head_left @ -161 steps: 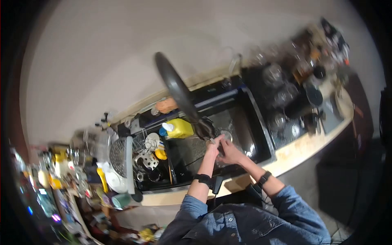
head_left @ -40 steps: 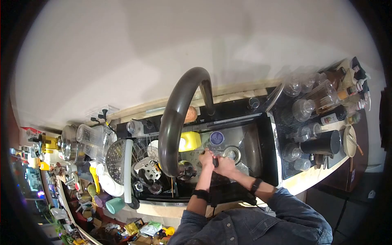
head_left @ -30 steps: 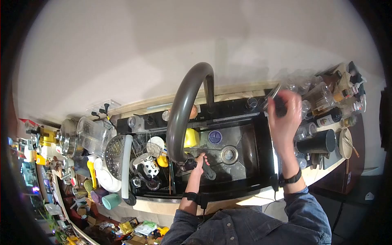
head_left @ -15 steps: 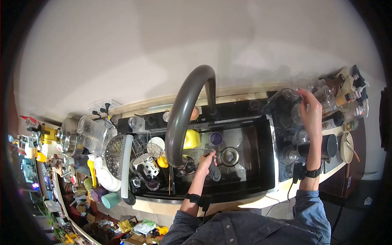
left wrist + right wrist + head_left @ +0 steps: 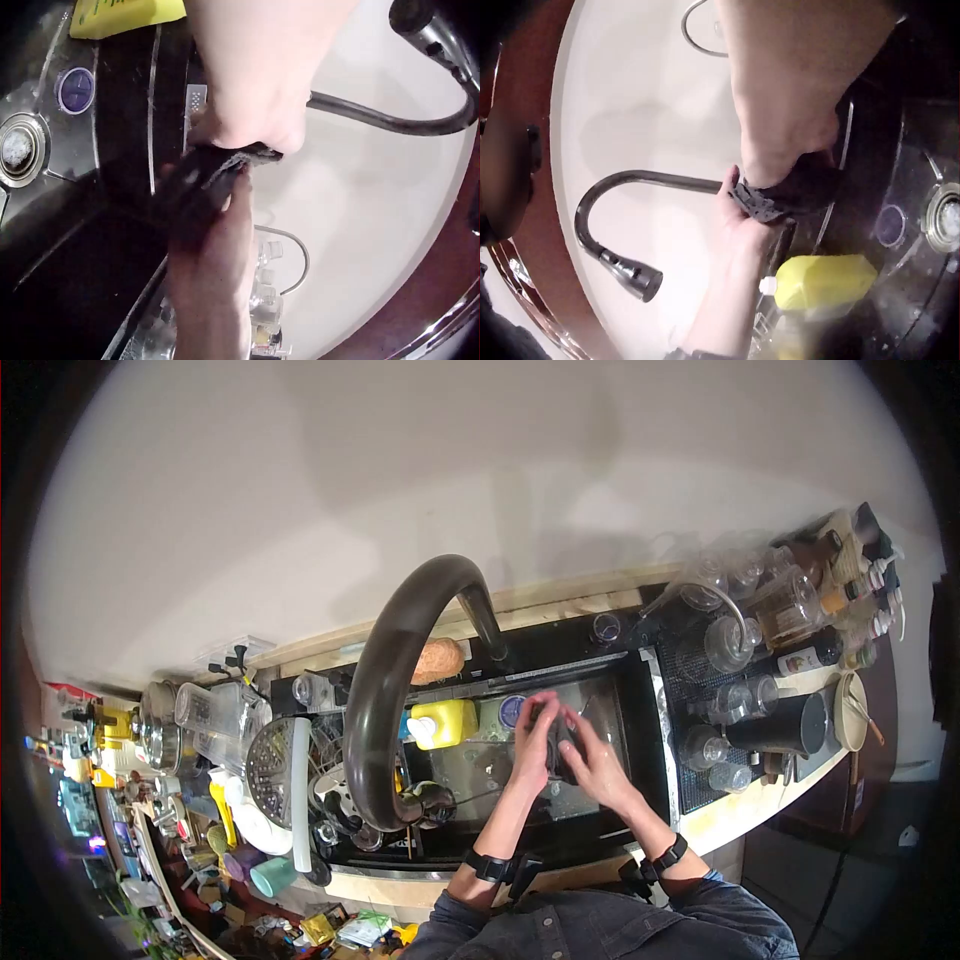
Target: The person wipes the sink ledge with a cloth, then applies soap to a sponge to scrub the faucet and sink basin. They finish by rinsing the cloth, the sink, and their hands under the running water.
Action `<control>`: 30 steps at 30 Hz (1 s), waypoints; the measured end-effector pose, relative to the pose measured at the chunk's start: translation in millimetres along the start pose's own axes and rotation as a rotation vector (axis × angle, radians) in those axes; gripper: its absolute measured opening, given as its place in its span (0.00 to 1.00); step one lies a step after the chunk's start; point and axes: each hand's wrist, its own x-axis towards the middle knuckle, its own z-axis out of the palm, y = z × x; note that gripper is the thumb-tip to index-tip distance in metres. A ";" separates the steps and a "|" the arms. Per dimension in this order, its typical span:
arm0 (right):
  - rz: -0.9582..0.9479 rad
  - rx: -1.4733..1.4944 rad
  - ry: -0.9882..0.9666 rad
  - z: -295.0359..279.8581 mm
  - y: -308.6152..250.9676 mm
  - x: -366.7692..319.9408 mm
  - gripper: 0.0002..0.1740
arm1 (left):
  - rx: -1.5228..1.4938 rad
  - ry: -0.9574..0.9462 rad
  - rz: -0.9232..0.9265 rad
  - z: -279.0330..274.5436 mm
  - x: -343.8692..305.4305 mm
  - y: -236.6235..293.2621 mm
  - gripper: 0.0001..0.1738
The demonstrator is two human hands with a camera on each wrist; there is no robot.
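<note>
Over the sink (image 5: 640, 800), both hands hold a dark grey cloth (image 5: 560, 742) between them. The left hand (image 5: 532, 748) grips it from the left in the head view, and the right hand (image 5: 598, 768) holds its right side, thumb and fingers around it. In the left wrist view, the cloth (image 5: 225, 174) spans from the left hand (image 5: 251, 105) to the right hand (image 5: 214, 262). A grey edge of the cloth (image 5: 759, 204) shows between the hands in the right wrist view; much of it is hidden.
The dark curved faucet (image 5: 375, 700) arches left of the hands. A yellow bottle (image 5: 445, 723) and a purple round item (image 5: 512, 710) are in the sink. Glassware (image 5: 728, 645) crowds the right drying mat; a dish rack with dishes stands left.
The right hand has come back from the glassware on the right to the cloth over the sink. The left hand has moved slightly right and raised the cloth, which hung loosely before.
</note>
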 end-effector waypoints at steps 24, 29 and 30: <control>-0.195 -0.919 0.517 -79.9 64.3 84.3 0.07 | 0.353 -0.124 -0.245 -76.1 -35.4 -53.7 0.24; -0.163 -0.878 0.655 -87.0 41.8 74.2 0.09 | 0.364 -0.117 -0.255 -78.3 -38.9 -52.9 0.23; -0.177 -0.921 0.695 -87.3 38.1 82.6 0.10 | 0.360 -0.117 -0.267 -81.4 -39.3 -55.7 0.23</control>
